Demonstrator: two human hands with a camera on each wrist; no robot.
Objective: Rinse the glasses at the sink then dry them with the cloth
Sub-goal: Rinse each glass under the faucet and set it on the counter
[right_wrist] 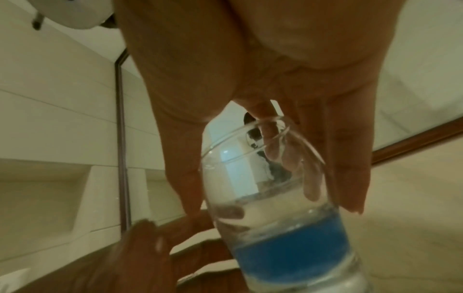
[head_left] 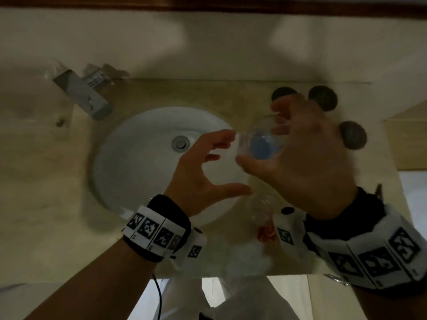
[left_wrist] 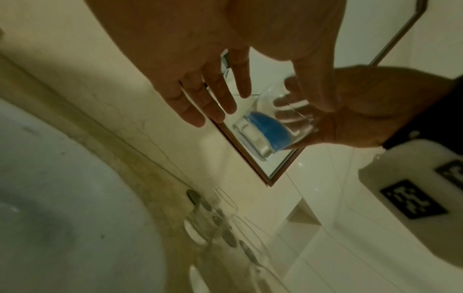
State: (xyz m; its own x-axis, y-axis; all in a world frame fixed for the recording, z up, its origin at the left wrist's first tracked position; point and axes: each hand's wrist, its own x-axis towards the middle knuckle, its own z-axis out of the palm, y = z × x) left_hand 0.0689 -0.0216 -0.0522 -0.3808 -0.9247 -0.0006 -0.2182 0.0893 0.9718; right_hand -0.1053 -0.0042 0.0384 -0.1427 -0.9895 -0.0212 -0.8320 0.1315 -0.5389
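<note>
My right hand [head_left: 291,144] grips a clear glass [head_left: 261,144] with a blue base, tilted on its side above the right rim of the white sink [head_left: 129,162]. Thumb and fingers wrap round its wall, as the right wrist view shows on the glass [right_wrist: 275,198]. My left hand [head_left: 221,160] hovers open beside the glass's mouth, fingers spread and straight, holding nothing. In the left wrist view its fingers [left_wrist: 215,103] reach toward the glass [left_wrist: 270,126]. A second clear glass [head_left: 263,204] stands on the counter below my hands. A white cloth [head_left: 249,252] lies at the counter's front edge.
A grey tap [head_left: 80,93] juts out at the sink's upper left. Three dark round glasses [head_left: 323,98] stand on the beige counter at the back right. Something red [head_left: 265,234] lies by the cloth. A framed mirror [left_wrist: 265,166] hangs on the tiled wall.
</note>
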